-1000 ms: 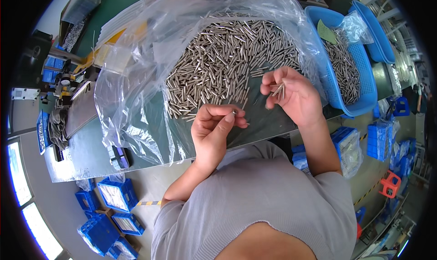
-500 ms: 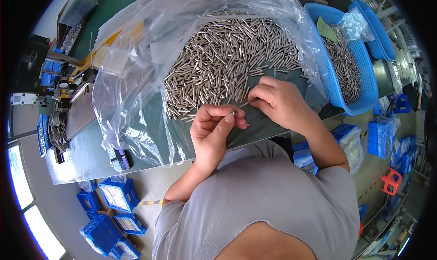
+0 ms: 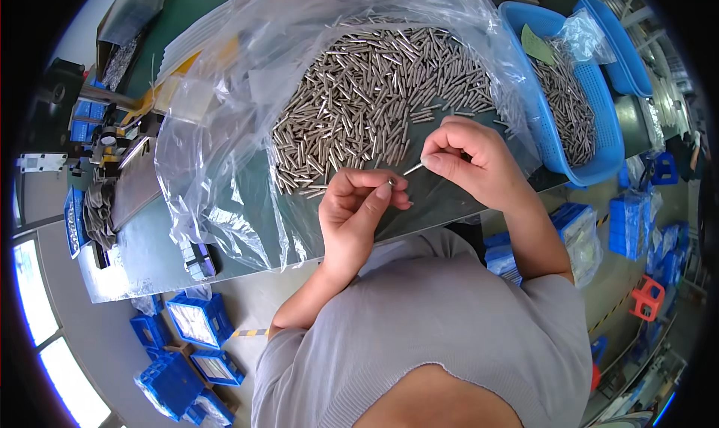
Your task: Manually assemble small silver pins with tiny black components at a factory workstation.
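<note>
**Two hands meeting over a heap of metal pins**

The person is standing at a green table [image 3: 150, 241], both hands working just in front of a big pile of metal pins [image 3: 374, 91] that is lying on a clear plastic bag [image 3: 217, 166]. The right hand [image 3: 475, 162] is pinching a single thin pin [image 3: 413, 169] between thumb and forefinger, its tip pointing toward the left hand [image 3: 359, 211]. The left hand is curling its fingers together, thumb and fingertips closing on a small metal piece [image 3: 391, 181] that is too tiny to make out. The two hands are nearly touching. To the right, a blue basket [image 3: 547, 128] is holding more pins, and blue boxes [image 3: 195, 323] are sitting on the floor below the table's edge.
</note>
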Tool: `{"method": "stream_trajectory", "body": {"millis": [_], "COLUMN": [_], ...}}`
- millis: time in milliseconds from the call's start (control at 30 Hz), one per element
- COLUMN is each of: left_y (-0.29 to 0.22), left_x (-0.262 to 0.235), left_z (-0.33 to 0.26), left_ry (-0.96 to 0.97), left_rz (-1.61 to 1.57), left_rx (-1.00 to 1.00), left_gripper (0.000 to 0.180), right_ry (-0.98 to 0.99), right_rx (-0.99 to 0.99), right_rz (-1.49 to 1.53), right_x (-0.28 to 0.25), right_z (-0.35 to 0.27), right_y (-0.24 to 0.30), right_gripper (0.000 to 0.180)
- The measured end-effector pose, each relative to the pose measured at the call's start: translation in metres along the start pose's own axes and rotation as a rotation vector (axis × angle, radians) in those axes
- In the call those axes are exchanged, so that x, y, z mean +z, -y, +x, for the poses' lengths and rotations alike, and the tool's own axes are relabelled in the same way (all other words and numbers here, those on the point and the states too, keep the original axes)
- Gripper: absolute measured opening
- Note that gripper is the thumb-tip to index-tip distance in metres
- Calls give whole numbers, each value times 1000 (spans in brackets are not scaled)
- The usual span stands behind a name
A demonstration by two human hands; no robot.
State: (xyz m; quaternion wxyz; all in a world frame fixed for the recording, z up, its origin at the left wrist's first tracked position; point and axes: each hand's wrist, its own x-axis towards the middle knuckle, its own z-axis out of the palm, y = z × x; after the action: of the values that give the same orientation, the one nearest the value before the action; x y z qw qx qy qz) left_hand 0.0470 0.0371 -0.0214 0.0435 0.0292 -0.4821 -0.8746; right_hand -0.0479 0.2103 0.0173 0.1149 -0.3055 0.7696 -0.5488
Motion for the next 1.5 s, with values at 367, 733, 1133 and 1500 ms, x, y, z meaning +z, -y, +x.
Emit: {"method": "stream_trajectory", "body": {"millis": [367, 733, 1133, 1500], "left_y": [0, 2, 2, 3], "left_x": [-1, 7, 1, 2], "left_z": [-2, 3, -5, 2], "left_ry": [14, 13, 6, 7], "left_rz": [49, 79, 49, 26], "left_rx": [-30, -30, 37, 14], "left_gripper": [7, 7, 5, 6], "right_ry": [82, 30, -748, -612], "right_rx": [24, 17, -63, -127], "right_rz": [27, 143, -497, -779], "right_x": [20, 19, -79, -72], "right_z": [2, 0, -33, -18], "right_y": [11, -1, 24, 24], "right_gripper": [9, 7, 7, 18]}}
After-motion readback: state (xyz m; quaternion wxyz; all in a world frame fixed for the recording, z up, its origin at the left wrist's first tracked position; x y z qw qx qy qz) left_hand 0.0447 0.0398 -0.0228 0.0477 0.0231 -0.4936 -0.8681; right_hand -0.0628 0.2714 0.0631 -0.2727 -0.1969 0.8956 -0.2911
